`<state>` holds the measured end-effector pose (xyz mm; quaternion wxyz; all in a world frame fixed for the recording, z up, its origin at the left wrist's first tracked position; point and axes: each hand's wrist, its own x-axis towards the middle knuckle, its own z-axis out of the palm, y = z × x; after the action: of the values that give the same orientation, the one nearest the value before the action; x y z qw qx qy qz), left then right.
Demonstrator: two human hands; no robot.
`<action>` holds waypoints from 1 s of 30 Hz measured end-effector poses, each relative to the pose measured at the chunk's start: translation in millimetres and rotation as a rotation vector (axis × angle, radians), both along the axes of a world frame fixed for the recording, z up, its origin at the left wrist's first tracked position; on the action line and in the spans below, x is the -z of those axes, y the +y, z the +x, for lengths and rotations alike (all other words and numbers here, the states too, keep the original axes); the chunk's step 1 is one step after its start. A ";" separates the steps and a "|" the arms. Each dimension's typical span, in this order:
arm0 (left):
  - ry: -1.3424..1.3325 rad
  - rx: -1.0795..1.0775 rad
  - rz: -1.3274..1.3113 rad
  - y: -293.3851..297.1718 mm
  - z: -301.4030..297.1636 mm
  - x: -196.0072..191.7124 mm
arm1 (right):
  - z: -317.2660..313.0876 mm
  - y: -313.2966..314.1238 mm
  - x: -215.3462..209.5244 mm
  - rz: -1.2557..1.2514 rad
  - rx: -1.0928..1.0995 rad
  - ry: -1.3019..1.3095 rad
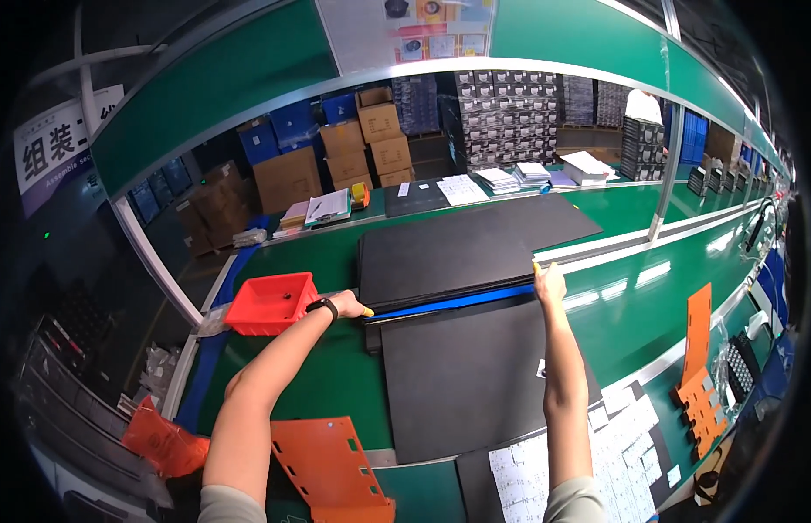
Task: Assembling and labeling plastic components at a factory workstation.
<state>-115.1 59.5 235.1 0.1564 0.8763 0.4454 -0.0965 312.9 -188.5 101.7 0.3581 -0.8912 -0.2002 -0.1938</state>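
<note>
A stack of large flat black sheets point(444, 253) lies on the green workbench, with a bright blue strip point(462, 302) along its near edge. My left hand point(346, 305), wearing a dark wristband, pinches the near left corner of the stack. At the near right corner, my right hand point(550, 283) grips the same edge. Yellow covers show on fingertips of both hands. Which layers the fingers hold is hard to make out. Another black sheet point(475, 383) lies flat on the near side, partly under my right forearm.
Left of the stack stands a red bin point(270, 305) with small dark parts. Orange slotted panels point(331, 466) point(703, 410) are at the near edge and right. Printed sheets point(619, 453) lie near right. Papers point(327, 207) and booklets point(514, 177) line the far ledge; a metal post point(667, 183) rises right.
</note>
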 end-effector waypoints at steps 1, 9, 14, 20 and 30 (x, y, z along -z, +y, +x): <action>0.002 -0.012 0.002 7.8 -8.3 -0.7 | -11.6 1.2 -6.3 0.032 -0.019 -0.061; -0.093 -0.050 0.181 -22.6 -29.5 -79.5 | -108.2 -54.1 -60.8 -0.069 -0.157 0.133; -0.412 -0.221 0.130 -73.6 -65.7 -108.8 | -219.5 -94.8 -63.2 0.034 -0.373 0.114; -0.888 -0.305 0.542 -193.1 -100.8 -135.2 | -332.1 -141.6 -72.3 -0.077 -0.605 0.095; -1.421 -0.111 0.510 -437.6 -252.8 -111.9 | -420.2 -157.7 -8.8 -0.690 -0.847 0.165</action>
<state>-367.9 -378.2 346.9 0.2031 0.7128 0.2894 0.6057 -107.3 -346.2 110.5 0.1063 -0.8106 -0.5643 0.1147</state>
